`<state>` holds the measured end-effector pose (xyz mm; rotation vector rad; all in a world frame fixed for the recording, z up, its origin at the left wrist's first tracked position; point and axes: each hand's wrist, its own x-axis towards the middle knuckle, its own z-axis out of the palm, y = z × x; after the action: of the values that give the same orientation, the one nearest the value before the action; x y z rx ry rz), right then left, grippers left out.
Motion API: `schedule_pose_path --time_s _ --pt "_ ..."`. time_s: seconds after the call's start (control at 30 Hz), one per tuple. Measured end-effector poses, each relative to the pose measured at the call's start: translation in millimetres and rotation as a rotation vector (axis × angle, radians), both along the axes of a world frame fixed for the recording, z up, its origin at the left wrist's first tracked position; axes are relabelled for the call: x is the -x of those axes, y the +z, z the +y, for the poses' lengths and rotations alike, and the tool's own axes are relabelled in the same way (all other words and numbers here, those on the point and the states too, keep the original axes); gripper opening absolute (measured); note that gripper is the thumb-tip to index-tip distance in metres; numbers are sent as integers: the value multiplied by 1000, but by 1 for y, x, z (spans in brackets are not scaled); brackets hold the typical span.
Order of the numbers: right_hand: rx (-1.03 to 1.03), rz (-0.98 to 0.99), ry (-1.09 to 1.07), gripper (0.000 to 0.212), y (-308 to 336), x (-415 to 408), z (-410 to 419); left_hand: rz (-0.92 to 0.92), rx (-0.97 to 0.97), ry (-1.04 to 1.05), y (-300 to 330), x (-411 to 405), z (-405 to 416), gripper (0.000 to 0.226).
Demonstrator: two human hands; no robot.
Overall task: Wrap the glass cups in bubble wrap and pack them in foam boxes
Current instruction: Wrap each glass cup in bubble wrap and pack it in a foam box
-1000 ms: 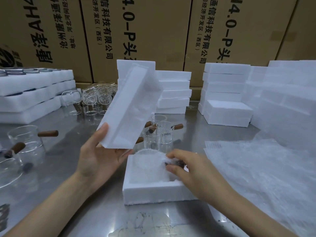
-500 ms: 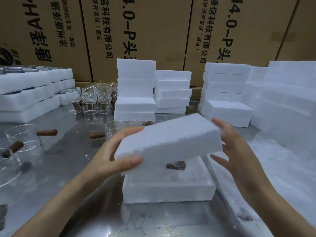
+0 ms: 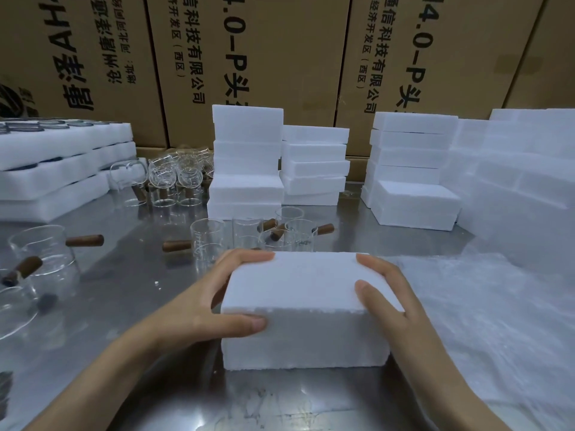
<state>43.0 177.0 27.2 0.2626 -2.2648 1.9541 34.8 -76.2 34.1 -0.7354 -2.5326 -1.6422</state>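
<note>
Foam box, closed, cartons printed "4.0-P"

We see the foam box on the desk up front — glass cups just behind it, foam stacks beyond, bubble wrap right, cartons at the back.

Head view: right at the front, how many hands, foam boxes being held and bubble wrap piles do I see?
Hands: 2, left hand and right hand
Foam box: 1
Bubble wrap pile: 1
Total: 4
</note>
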Motion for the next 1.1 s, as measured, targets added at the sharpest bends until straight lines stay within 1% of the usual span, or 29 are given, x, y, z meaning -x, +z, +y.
schedule_pose_path --time_s 0.1,0.17,0.23,0.27,0.3,0.33,0.37,0.4,0.43,0.5,0.53,0.57,0.6,0.63,0.67,0.73,0.77,0.8,0.9,0.93,0.97,1.03,1.07,1.1 --pt "20 -27 11 31 1 -3 -1 -53 -10 -5 4 -2 2 76" --pt "65 -61 20 34 4 -4 0 -114 -46 -16 3 -5 1 90" --pt "109 -100 21 39 7 -5 1 -192 -116 -10 -2 -14 2 101" --pt "121 -119 17 41 8 -6 1 -230 -196 -27 -5 -20 5 101" --pt "132 -132 14 43 8 -7 1 -275 -318 -52 -8 -25 10 98" --pt "144 -139 6 44 8 -7 0 -351 -483 -33 -11 -29 17 88" --pt "156 -139 -4 45 7 -7 -1 -425 -650 26 -14 -32 24 71" --pt "167 -136 -16 45 6 -6 -2 -500 -764 109 -17 -35 31 53" --pt "176 -133 -26 46 6 -6 -3 -550 -823 182 -16 -34 38 51" --pt "195 -144 -38 46 7 -5 -3 -535 -812 286 -14 -28 51 63" --pt "207 -155 -45 46 9 -4 -2 -497 -774 256 -10 -24 52 62" --pt "224 -158 -54 45 13 -1 0 -417 -708 212 -10 -25 48 54" --pt "243 -151 -65 44 19 2 4 -318 -688 201 -9 -23 43 47" --pt "256 -128 -77 44 26 7 10 -302 -690 189 -4 -14 45 48" --pt "257 -97 -89 44 35 15 16 -293 -608 194 3 -4 53 55" --pt "244 -41 -116 43 55 35 32 -366 -588 305 41 17 84 70" --pt "249 -30 -136 42 66 49 41 -370 -602 333 52 29 96 70" --pt "258 -32 -162 41 77 65 51 -350 -616 362 59 41 105 65" --pt "256 -59 -230 40 107 117 82 -358 -578 354 86 87 145 30" --pt "239 -61 -239 38 115 133 92 -356 -589 349 92 107 158 25" --pt "220 -65 -241 33 121 149 102 -356 -604 344 97 125 170 27" --pt "194 -90 -251 18 129 177 122 -385 -605 317 102 159 193 46" --pt "188 -105 -265 12 132 191 131 -397 -603 300 103 176 203 50" --pt "185 -119 -280 9 133 204 140 -403 -604 286 105 192 212 49"
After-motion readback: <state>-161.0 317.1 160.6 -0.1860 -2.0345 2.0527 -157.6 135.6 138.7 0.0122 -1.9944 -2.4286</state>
